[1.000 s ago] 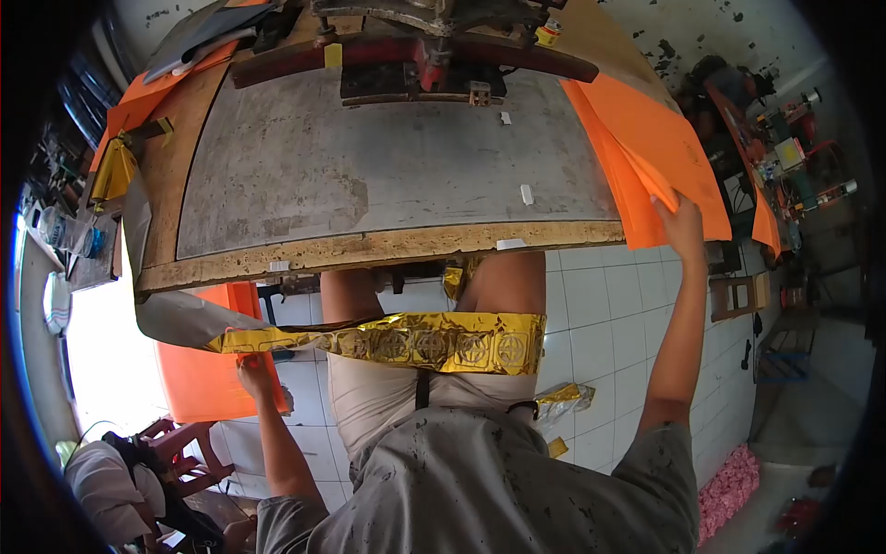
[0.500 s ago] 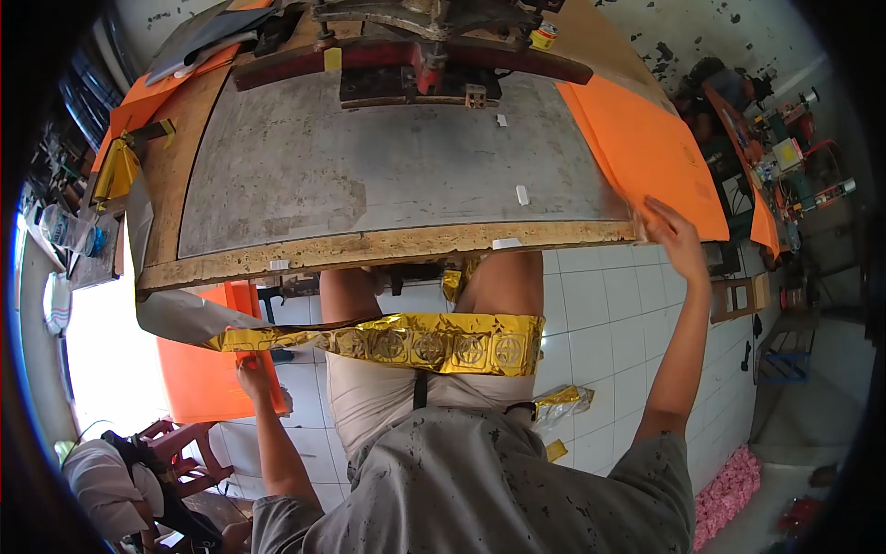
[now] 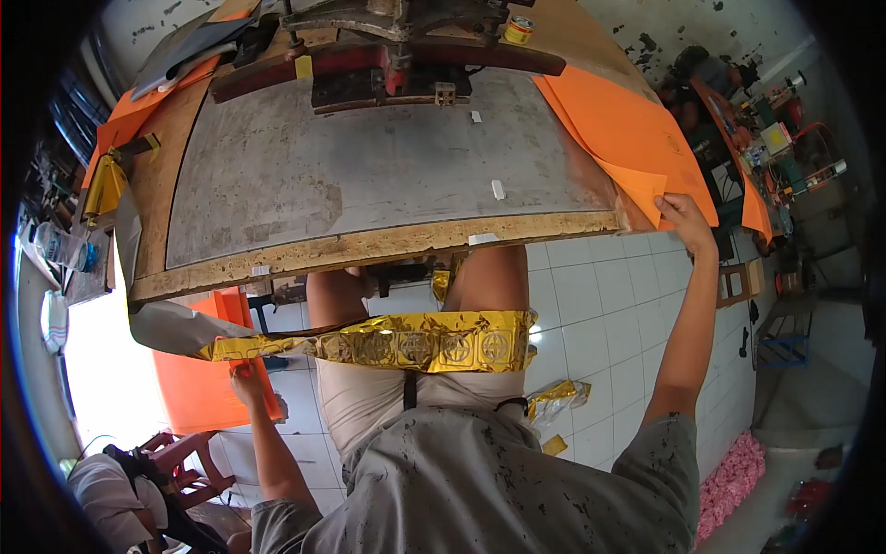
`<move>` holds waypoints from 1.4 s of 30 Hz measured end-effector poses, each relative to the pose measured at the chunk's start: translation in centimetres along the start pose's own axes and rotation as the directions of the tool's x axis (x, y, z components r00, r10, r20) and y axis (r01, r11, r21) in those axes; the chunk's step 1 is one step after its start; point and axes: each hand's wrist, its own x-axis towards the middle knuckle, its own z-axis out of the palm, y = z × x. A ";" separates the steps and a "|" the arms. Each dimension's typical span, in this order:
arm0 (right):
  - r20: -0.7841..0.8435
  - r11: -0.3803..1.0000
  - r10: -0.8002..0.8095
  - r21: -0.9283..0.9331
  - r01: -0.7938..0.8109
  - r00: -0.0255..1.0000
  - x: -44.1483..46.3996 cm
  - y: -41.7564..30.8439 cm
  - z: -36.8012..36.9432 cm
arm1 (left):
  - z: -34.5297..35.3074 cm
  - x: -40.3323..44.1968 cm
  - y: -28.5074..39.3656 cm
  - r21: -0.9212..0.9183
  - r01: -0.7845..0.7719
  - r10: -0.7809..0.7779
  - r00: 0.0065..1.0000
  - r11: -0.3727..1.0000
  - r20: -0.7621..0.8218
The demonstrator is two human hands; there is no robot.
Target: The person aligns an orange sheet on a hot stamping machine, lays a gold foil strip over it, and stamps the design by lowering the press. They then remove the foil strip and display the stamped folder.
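Note:
My right hand point(image 3: 685, 222) pinches the near corner of an orange sheet point(image 3: 641, 185) between thumb and fingers. That corner is lifted and curls back over the stack of orange sheets point(image 3: 669, 138) on the table's right side. My left hand point(image 3: 245, 382) is low on the left, its fingers bunched at another orange sheet point(image 3: 198, 397) on a pile there. The fingertips are partly hidden near the gold foil strip point(image 3: 415, 343), which lies across my lap and bears rows of stamped round emblems.
A grey metal plate point(image 3: 369, 175) is set in the wooden-edged table point(image 3: 388, 251). Above it stands a press point(image 3: 392, 69) with a red bar. A foil roll point(image 3: 106, 189) hangs at the left corner. Crumpled foil point(image 3: 558, 399) lies on the tiled floor. Another person point(image 3: 111, 499) is at lower left.
My right hand has grasped the top orange sheet's corner and lifted it, folding it back. My left hand stays by the left pile, slightly lower. The whole view has shifted a little.

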 end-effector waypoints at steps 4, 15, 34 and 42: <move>0.032 0.987 -0.037 0.158 0.031 0.999 -0.2 -0.9 0.4 | -0.7 0.2 0.4 -0.010 0.102 -0.101 0.990 0.995 0.094; 0.058 0.982 -0.040 0.186 0.029 0.998 -1.2 -2.3 2.5 | -0.2 0.6 -0.3 0.011 0.132 -0.132 0.985 0.991 0.113; 0.000 0.994 -0.030 0.109 0.030 1.000 -0.7 -0.1 2.3 | -1.0 0.2 0.7 -0.008 0.109 -0.108 0.988 0.994 0.115; 0.019 0.988 -0.131 0.085 0.129 0.991 -2.1 -3.0 3.4 | -1.3 0.1 1.1 0.021 0.087 -0.089 0.990 0.996 0.109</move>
